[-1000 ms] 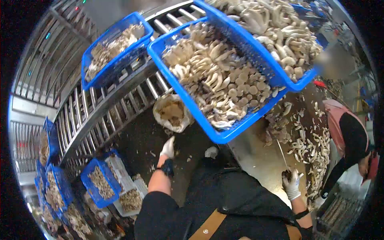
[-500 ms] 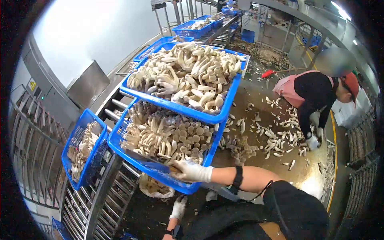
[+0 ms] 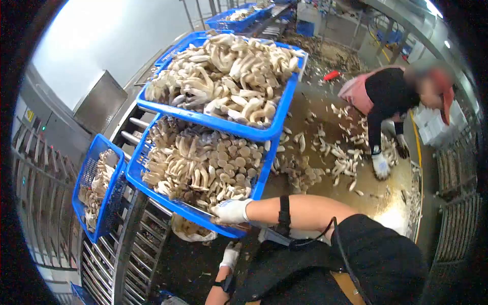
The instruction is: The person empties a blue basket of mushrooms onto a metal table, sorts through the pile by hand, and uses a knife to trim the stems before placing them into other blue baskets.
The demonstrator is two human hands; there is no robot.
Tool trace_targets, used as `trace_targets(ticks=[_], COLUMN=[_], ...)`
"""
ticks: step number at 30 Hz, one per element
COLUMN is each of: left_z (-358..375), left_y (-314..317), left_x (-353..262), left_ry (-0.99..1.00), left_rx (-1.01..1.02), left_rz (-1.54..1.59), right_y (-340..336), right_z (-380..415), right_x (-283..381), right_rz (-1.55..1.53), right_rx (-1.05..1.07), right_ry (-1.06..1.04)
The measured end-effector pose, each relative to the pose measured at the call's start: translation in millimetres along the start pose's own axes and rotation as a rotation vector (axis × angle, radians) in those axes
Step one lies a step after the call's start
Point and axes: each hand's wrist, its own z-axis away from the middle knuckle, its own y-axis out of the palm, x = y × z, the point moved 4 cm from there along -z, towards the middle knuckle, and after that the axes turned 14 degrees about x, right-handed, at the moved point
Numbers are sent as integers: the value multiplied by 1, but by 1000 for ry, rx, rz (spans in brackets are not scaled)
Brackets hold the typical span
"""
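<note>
My right hand [image 3: 230,211], in a white glove, is closed at the near rim of the lower blue basket [image 3: 175,207]. It grips what looks like a flat-bladed knife [image 3: 195,206], seen almost edge-on along the front of the mushrooms [image 3: 203,162] that fill this basket. Lower down, beside the basket's near corner, my left hand [image 3: 231,255] hangs in a white glove with dirty fingertips. Its fingers look loosely extended and nothing shows in them. A white bag [image 3: 193,230] with brownish contents lies left of it, under the basket.
A heaped blue basket of mushrooms [image 3: 229,76] rests above the lower one. Another blue basket [image 3: 81,195] stands left on the roller conveyor [image 3: 133,239]. Mushrooms [image 3: 348,165] are strewn over the brown table [image 3: 310,114], where a co-worker's gloved hand [image 3: 381,166] reaches down.
The view has shifted, bringing the baskets slightly up and left. The blade in my right hand has turned from broadside to nearly edge-on. The co-worker's hands have moved over the scattered mushrooms.
</note>
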Motion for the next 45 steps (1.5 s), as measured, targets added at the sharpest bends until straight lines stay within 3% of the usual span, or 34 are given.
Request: trace_targets(ticks=[2, 3, 5, 6, 7, 8, 9, 10, 11, 12, 13, 15, 17, 18, 19, 20, 21, 22, 23, 25, 27, 29, 30, 31, 32, 33, 34, 35, 37, 40, 41, 43, 44, 45], left_z=[-11, -20, -28, -32, -31, -45, -62, -67, -71, -78, -86, -161, -189, -202, -223, -244, -252, -258, -261, -252, -240, -225, -238, -237, -229, -231, -232, -220, -188, -178, -173, -171, -170, -171], left_y=[8, 14, 36, 47, 68, 80, 90, 104, 118, 132, 142, 148, 161, 167, 173, 179, 192, 207, 223, 248, 263, 276, 276, 275, 270, 260, 250, 249, 247, 245, 259, 296, 311, 317], left_x=[0, 3, -2, -46, -87, -87, -83, -118, -154, -188, -208, -158, -209, -236, -230, -224, -229, -233, -238, -251, -244, -243, -213, -217, -229, -224, -221, -245, -284, -286, -289, -282, -270, -257], left_ry=[113, 142, 725, 355, -17, -10, 3, 92, 180, 167, 160, 210, 154, 129, 169, 194, 177, 150, 115, 54, 73, 323, 360, 247, 131, 195, 261, 330, 61, 633, 687, 511, 363, 191], left_rx=[158, 269, 257, 335, 373, 352, 325, 269, 211, 156, 100, 55, 59, 61, 138, 209, 352, 494, 635, 689, 620, 476, 481, 517, 550, 495, 441, 389, 202, 125, 278, 695, 814, 872], left_rz=[-458, -778, -1312, -821, -334, -253, -174, -194, -219, -140, -64, -79, -378, -526, -253, 22, 52, 83, 116, -107, -423, -734, -513, -435, -355, -298, -244, -195, 207, -1248, -1227, -767, -526, -251], right_y=[-3, 7, 8, 2, 18, 29, 51, 91, 124, 136, 147, 170, 170, 167, 157, 137, 126, 138, 146, 120, 116, 137, 140, 142, 128, 117, 141, 137, 144, 147, 146, 128, 122, 125], right_z=[24, 31, 90, 128, 159, 202, 238, 268, 300, 318, 327, 333, 319, 308, 299, 290, 284, 264, 244, 289, 321, 325, 325, 326, 339, 347, 328, 338, 347, 355, 355, 345, 345, 344], right_x=[8, -9, -36, -50, -86, -115, -155, -213, -250, -260, -270, -288, -286, -286, -292, -297, -300, -324, -348, -322, -308, -309, -316, -322, -322, -314, -339, -338, -344, -315, -302, -276, -268, -267], right_rz=[25, 97, -40, -217, -360, -433, -595, 139, -465, -1131, -1091, -979, -854, -579, -307, -351, -406, -284, 145, -427, -338, -215, -198, -180, -586, -994, -1433, -1946, -1940, -1822, -1734, -1559, -938, -996], right_rx=[26, -89, -469, -321, -549, -576, -497, -694, -701, -747, -735, -750, -817, -792, -757, -746, -728, -867, -871, -936, -870, -821, -871, -917, -881, -823, -1097, -1119, -1168, -958, -986, -1051, -1158, -1225], right_ry=[6, -78, -222, -85, -22, 133, 470, 164, 486, 560, 481, 369, 362, 491, 623, 637, 649, 600, 647, 573, 401, 544, 519, 494, 462, 414, 33, -239, -283, -420, -371, -275, 157, 148])
